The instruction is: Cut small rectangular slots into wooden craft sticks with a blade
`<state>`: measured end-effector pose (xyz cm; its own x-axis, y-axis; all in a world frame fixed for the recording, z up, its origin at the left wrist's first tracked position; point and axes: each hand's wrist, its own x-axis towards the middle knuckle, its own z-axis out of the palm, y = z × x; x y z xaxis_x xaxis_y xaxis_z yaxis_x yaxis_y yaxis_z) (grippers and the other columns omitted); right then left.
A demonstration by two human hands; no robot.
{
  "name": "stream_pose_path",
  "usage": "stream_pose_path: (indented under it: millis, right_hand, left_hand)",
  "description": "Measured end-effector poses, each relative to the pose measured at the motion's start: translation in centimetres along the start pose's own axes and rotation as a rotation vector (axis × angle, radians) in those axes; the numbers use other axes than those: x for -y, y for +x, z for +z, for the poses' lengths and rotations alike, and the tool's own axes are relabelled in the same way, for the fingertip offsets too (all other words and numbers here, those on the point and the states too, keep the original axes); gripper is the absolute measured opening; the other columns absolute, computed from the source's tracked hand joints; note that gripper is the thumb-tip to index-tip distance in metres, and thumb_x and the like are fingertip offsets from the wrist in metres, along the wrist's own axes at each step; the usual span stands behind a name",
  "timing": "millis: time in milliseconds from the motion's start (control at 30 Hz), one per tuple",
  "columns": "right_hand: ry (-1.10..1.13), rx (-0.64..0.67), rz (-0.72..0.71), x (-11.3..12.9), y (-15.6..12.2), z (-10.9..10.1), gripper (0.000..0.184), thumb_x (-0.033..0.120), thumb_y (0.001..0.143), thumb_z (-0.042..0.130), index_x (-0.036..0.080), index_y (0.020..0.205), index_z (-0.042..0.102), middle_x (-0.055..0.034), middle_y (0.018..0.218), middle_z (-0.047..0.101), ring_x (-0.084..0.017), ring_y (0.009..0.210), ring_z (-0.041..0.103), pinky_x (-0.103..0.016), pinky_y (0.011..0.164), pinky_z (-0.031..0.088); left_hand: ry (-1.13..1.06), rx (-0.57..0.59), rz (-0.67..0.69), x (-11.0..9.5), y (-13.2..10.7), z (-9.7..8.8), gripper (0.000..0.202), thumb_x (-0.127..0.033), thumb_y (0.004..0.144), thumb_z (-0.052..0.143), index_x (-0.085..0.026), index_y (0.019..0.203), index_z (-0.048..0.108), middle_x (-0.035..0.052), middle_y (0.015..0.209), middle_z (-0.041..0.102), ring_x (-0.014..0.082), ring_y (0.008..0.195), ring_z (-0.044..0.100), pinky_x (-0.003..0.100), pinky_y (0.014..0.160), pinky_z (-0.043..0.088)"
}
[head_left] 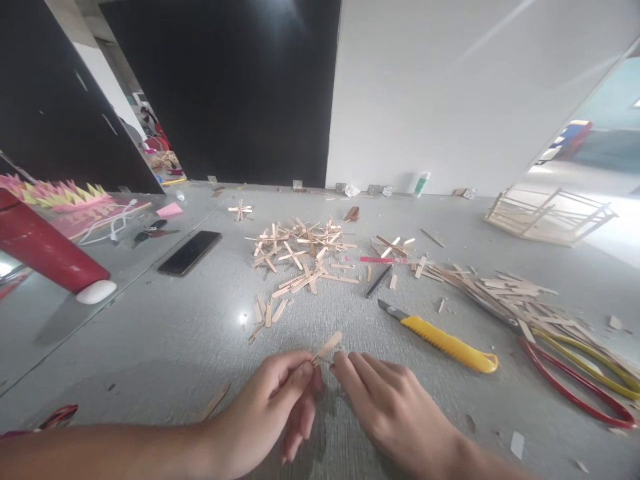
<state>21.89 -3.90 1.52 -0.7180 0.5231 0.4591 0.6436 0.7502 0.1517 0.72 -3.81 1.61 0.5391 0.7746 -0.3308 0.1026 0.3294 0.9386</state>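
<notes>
My left hand pinches a wooden craft stick between thumb and forefinger, its rounded end pointing up and away. A second, thinner piece seems to cross it at the fingertips. My right hand is closed close beside it, fingertips at the end of that thin piece; what it grips is mostly hidden. Beyond my hands lie several short cut stick pieces. Farther back is a pile of crossed craft sticks. A yellow utility knife with its blade out lies to the right of my right hand.
Red- and yellow-handled scissors-like tools and a heap of loose sticks lie at right. A stick frame stands behind them. A black pen lies mid-table. At left are a phone and a red bottle.
</notes>
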Motion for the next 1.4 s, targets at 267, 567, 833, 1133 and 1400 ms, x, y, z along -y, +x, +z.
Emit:
stream_pose_path:
  millis: [267,567,833,1133,1400]
  right_hand:
    - [-0.041,-0.038,0.092,-0.2,-0.6,1.1,0.018,0.005,0.094,0.045,0.011,0.101,0.060,-0.0047,0.073,0.061,-0.019,0.058,0.056,-0.033,0.049,0.046]
    - [0.736,-0.236,0.452,0.7,-0.5,1.1,0.019,0.013,0.103,0.042,0.023,0.116,0.052,0.0045,0.070,0.064,-0.009,0.056,0.062,-0.018,0.054,0.050]
    - [0.917,-0.211,0.527,0.1,0.1,1.0,0.020,0.013,0.102,0.041,0.021,0.096,0.058,0.0044,0.060,0.063,-0.009,0.051,0.059,-0.019,0.052,0.048]
    - [1.000,-0.143,0.536,0.0,0.1,1.2,0.019,0.014,0.103,0.041,0.021,0.094,0.056,0.0057,0.060,0.062,-0.008,0.052,0.056,-0.018,0.053,0.045]
    - [1.056,-0.084,0.492,-0.1,0.0,1.0,0.017,0.017,0.104,0.042,0.021,0.095,0.056,0.0047,0.063,0.061,-0.008,0.054,0.056,-0.019,0.056,0.046]
  left_hand:
    - [0.151,-0.096,0.029,-0.1,-0.5,-0.3,0.043,-0.056,0.106,0.035,-0.019,0.089,0.051,-0.0033,0.069,0.055,0.0089,0.051,0.050,0.021,0.049,0.036]
    - [0.335,0.145,0.037,-1.3,-0.3,-1.3,0.048,-0.053,0.108,0.031,-0.017,0.092,0.058,-0.0027,0.063,0.054,0.0112,0.054,0.047,0.024,0.058,0.039]
    - [0.342,0.071,0.192,-1.4,0.1,-1.3,0.033,-0.042,0.109,0.039,-0.021,0.120,0.061,0.0018,0.089,0.062,0.0131,0.070,0.058,0.025,0.068,0.048]
    - [0.394,0.036,0.254,-0.3,-0.2,-1.6,0.021,-0.033,0.108,0.041,-0.021,0.111,0.058,-0.0020,0.077,0.060,0.0124,0.066,0.060,0.025,0.066,0.047]
    - [0.477,-0.030,0.380,-0.1,-0.2,-1.7,0.004,-0.023,0.102,0.051,-0.023,0.099,0.055,0.0010,0.097,0.062,0.0140,0.082,0.059,0.026,0.076,0.049]
